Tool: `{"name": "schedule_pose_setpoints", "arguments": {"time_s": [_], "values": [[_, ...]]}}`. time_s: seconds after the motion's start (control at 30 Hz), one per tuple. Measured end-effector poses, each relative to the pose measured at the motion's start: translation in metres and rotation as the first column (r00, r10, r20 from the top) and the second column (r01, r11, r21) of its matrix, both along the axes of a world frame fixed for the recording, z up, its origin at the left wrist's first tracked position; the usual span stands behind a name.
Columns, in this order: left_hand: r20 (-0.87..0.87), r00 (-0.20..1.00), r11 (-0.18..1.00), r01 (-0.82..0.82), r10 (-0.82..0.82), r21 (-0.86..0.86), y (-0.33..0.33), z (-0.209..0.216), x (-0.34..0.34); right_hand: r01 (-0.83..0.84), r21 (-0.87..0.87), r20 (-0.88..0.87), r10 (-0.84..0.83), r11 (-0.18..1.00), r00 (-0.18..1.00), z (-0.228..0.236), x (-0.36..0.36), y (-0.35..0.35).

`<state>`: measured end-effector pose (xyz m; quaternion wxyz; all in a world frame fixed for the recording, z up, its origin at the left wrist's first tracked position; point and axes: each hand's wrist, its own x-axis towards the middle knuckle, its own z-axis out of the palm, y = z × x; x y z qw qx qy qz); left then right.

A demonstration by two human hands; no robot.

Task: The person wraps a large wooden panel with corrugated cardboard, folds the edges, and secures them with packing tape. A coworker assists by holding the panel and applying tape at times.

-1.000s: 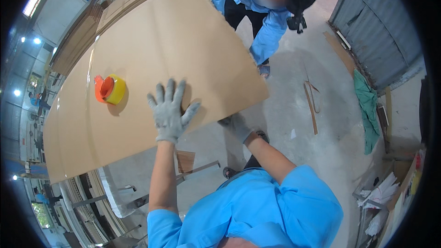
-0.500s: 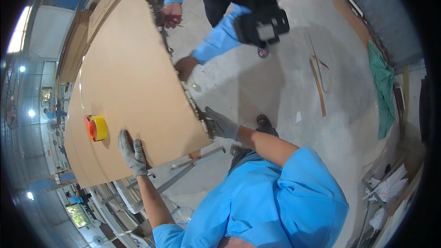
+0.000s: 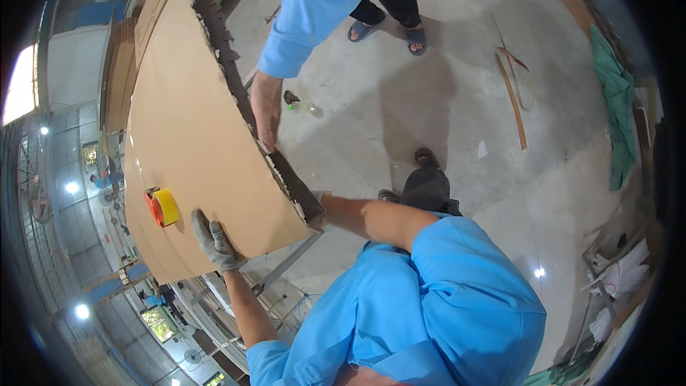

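Note:
A stack of brown cardboard sheets [image 3: 207, 136] with a ragged, torn long edge lies in front of me. My left hand [image 3: 214, 241], in a grey glove, rests on its top face near the near edge with the fingers stretched out. At the stack's right near corner, my right hand [image 3: 321, 200] reaches behind the edge; its fingers are hidden. A roll of yellow tape [image 3: 167, 207] with a red-orange side sits on the sheet just left of my left hand. A co-worker's bare hand [image 3: 266, 118] is on the torn edge farther away.
The co-worker, in a blue sleeve [image 3: 304, 14] and sandals, stands beyond the torn edge. A small bottle [image 3: 303, 107] and a brown strap [image 3: 516, 104] lie on the grey floor. Green cloth [image 3: 616, 118] hangs at the right. Metal bars [image 3: 286, 264] show below the stack.
My right hand has gone from outside the torn edge to behind it. The co-worker straightened away; one of their hands now reaches down to the edge, the other has left it.

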<state>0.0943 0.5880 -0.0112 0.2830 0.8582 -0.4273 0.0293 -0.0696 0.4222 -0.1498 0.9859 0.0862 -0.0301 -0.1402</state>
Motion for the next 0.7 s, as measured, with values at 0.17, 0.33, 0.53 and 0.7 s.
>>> {"name": "schedule_pose_setpoints", "arguments": {"time_s": [0.17,0.33,0.53,0.7], "values": [[0.220,0.975,0.985,0.005,-0.043,0.170,-0.008,0.009,-0.012,-0.086,0.033,0.063,0.084,0.996,0.994,-0.013,-0.008,0.031],[0.280,0.960,0.977,-0.039,-0.021,0.208,-0.020,0.009,-0.023,-0.202,0.047,0.104,0.196,0.978,0.975,-0.022,-0.024,0.038],[0.276,0.953,0.968,0.053,-0.122,0.244,-0.018,0.016,-0.025,-0.278,0.029,0.125,0.273,0.960,0.954,-0.018,-0.023,0.050],[0.275,0.921,0.947,0.212,-0.276,0.240,-0.004,0.021,-0.019,-0.256,0.073,0.160,0.242,0.964,0.957,-0.017,-0.019,0.061]]}}
